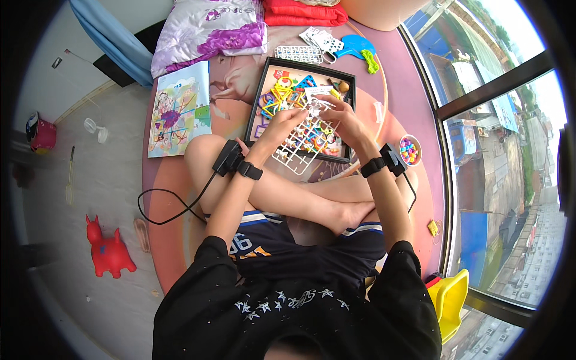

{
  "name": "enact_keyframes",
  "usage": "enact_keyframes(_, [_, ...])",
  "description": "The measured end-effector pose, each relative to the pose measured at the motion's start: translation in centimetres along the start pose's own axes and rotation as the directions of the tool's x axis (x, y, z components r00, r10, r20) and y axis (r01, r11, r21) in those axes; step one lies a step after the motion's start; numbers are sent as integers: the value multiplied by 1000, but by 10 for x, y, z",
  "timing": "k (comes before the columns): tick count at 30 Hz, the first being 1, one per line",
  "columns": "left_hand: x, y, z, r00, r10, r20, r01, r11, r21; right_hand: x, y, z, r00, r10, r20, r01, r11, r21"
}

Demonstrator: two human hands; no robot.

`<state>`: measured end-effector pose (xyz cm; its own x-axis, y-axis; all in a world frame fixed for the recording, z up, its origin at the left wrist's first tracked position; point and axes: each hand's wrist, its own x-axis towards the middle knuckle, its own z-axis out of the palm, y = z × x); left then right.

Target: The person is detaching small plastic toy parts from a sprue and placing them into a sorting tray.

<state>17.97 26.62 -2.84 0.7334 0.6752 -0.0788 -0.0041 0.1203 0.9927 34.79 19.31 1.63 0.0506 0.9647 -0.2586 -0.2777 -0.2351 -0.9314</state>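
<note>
Over the tray (257, 96): at 12 o'clock in front of us we have 1 white frame (295, 158), tipped, with its low end past the tray's near edge.
Done so far: low squares on the frame look bare, and loose bright bits (284, 93) lie in the tray, so we guess the job is partly done.
Left to do: white bits (314, 111) seem to sit near the frame's top, so we think it is not finished.
Left hand (281, 128): we reach toward 1 o'clock, wrist bent in, thumb and fingers pinching the frame's top.
Right hand (347, 117): we reach toward 11 o'clock, fingers curled down; we cannot tell if they grip the frame or just touch it.
</note>
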Motion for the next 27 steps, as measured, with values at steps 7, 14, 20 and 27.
enact_keyframes(7, [-5,11,1,998,62,-25,-54,966,254,-3,2,0,998,23,-52,-40,936,-350])
enact_keyframes(14, [-7,6,1,993,76,-93,-50,965,257,-8,3,11,982,-134,-134,28,803,-596])
enact_keyframes(20, [-15,12,1,997,34,-72,-14,966,257,-14,4,15,968,-145,-206,38,894,-447])
enact_keyframes(27, [-12,-6,6,951,292,-105,-195,825,531,-10,7,3,962,-225,-157,15,615,-788])
